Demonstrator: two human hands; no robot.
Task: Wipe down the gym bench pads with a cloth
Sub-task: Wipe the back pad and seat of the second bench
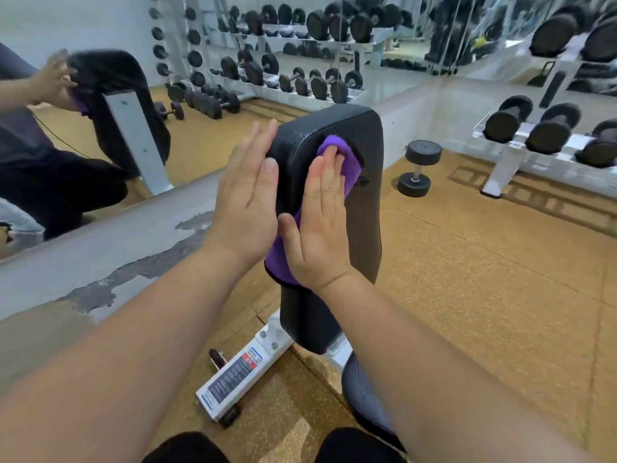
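We are mid-wipe on the upright back pad (pixel 347 202). Our right hand (pixel 322 225) presses the purple cloth (pixel 337 162) flat against the pad's face, fingers (pixel 329 165) extended rather than clenched; our left hand (pixel 247 198) lies open against the pad's left edge, bracing it. Next, we judge, comes sweeping the cloth down the uncovered lower part, then the seat pad (pixel 367 392).

Two hands (pixel 247 192); one purple cloth (pixel 337 155); one upright bench pad (pixel 360 202); one loose floor dumbbell (pixel 419 168)

R hand (pixel 320 225), cloth (pixel 337 168) flat on pad (pixel 364 208)
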